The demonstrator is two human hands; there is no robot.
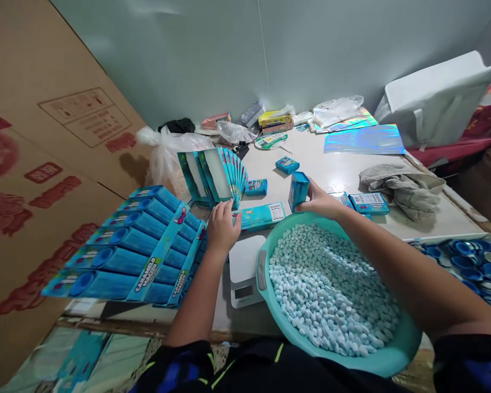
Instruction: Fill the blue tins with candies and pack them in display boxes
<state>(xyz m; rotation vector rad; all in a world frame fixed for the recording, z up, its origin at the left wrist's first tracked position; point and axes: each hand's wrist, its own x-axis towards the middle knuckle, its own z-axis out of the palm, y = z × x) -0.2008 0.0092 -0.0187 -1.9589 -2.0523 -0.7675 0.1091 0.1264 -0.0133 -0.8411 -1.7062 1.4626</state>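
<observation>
My right hand (321, 201) is closed round a small blue tin (299, 188), held upright above the far rim of a turquoise basin (409, 349). Pale blue candies (331, 295) fill much of that basin. My left hand (224, 226) lies with fingers stretched and thumb apart at the left end of a long blue carton (259, 216); whether it grips the carton I cannot tell. Just behind that hand, folded blue cartons (216, 174) stand fanned out. A white scale (245, 267) sits between my left forearm and the basin.
Stacked blue display cartons (139, 251) lean at the left, beside a large cardboard box (45, 164). More small packs (287, 165) lie on the white table. A grey cloth (409, 191) and a tray of blue lids (470, 267) are on the right.
</observation>
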